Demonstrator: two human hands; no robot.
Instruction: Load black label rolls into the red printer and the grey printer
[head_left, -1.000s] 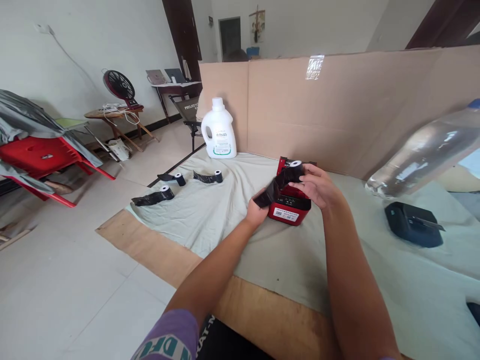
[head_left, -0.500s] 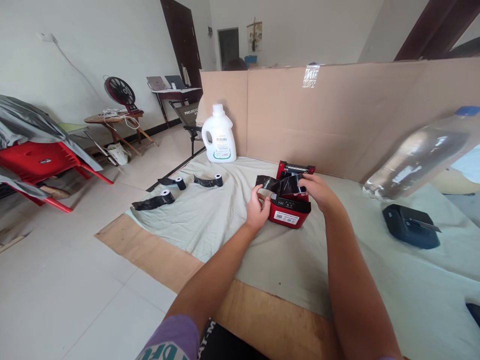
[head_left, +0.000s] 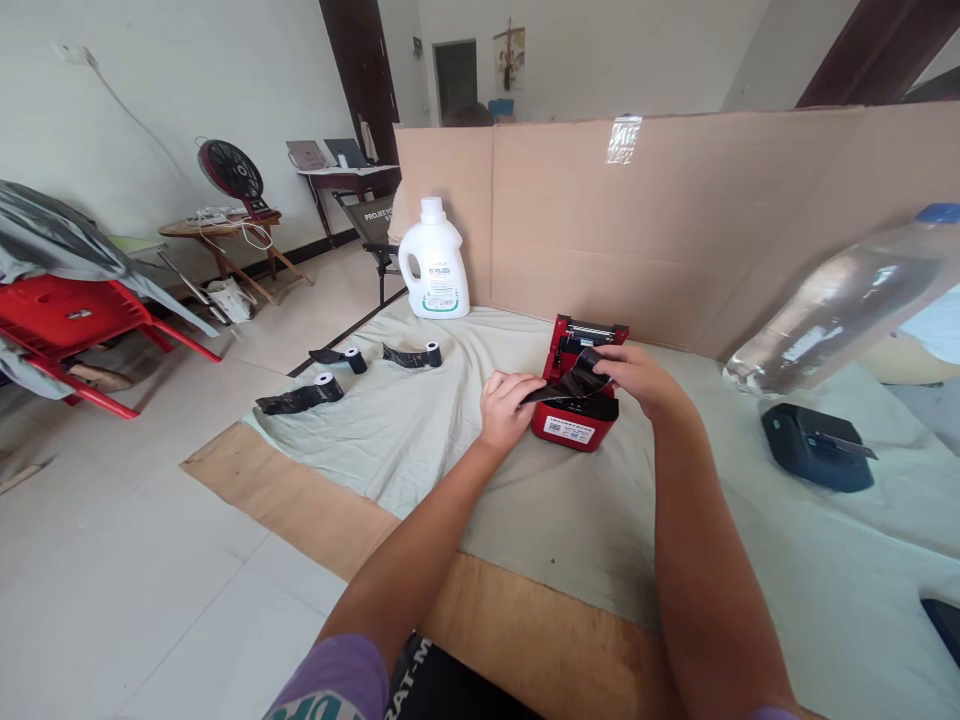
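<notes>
A small red printer [head_left: 574,428] stands on the cloth with its lid [head_left: 589,335] raised at the back. Over its opening, a glossy black strip [head_left: 574,382] is stretched between my two hands. My left hand [head_left: 508,402] pinches the strip's left end, fingers closed. At the other end, my right hand [head_left: 630,375] grips the curled part of the strip between thumb and fingers. The strip and my hands hide most of the printer's inside. Further left lie three small rolls with white ends and loose black tails, the nearest roll [head_left: 324,388] among them.
A white detergent bottle [head_left: 435,265] stands before a cardboard panel [head_left: 585,220]. To the right are a large clear bottle [head_left: 840,310] with a blue cap and a dark device [head_left: 814,450]. The cloth [head_left: 540,520] lies over a wooden board [head_left: 300,480].
My left hand has turned over the left end of the black strip and drawn it slightly lower. The strip is now twisted and slanted; the right end stays in my right hand.
</notes>
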